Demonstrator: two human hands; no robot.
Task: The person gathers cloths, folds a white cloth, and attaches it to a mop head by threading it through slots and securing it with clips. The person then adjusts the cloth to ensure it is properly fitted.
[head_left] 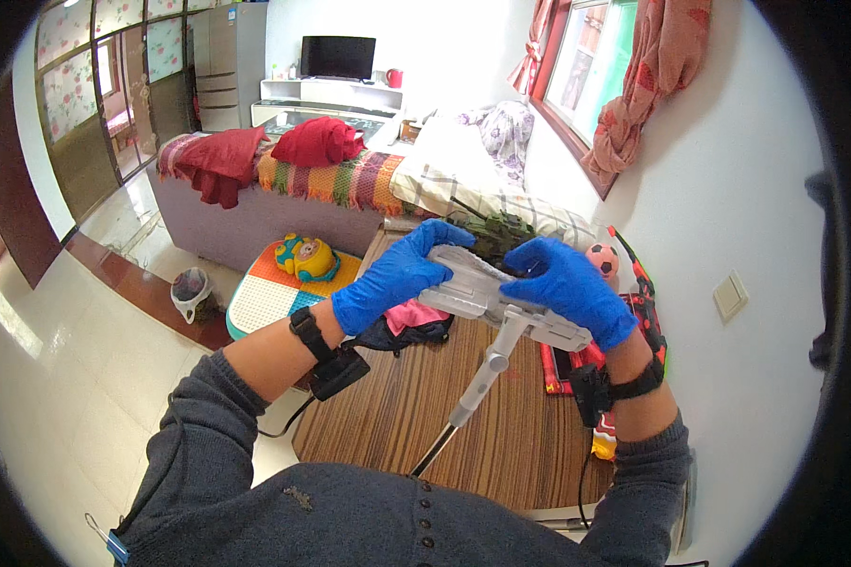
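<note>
A white flat mop is raised over the wooden table, its head [477, 286] tipped up and its grey-white pole [482, 385] slanting down towards my body. My left hand [397, 281], in a blue glove, pinches the left end of the head, near the top edge of a pale pad. On the right part of the head, my right hand [574, 288], gloved the same way, is closed with its thumb at the near side. The right fingertips are partly hidden behind the head. A black strap with a small device sits on each wrist.
The striped brown table [397, 406] carries dark and pink cloth [411, 321] and red packages at right. A toy [307, 260] lies on a colourful small table to the left. Behind stands a covered sofa [265, 208]; a bin [194, 295] is on the floor.
</note>
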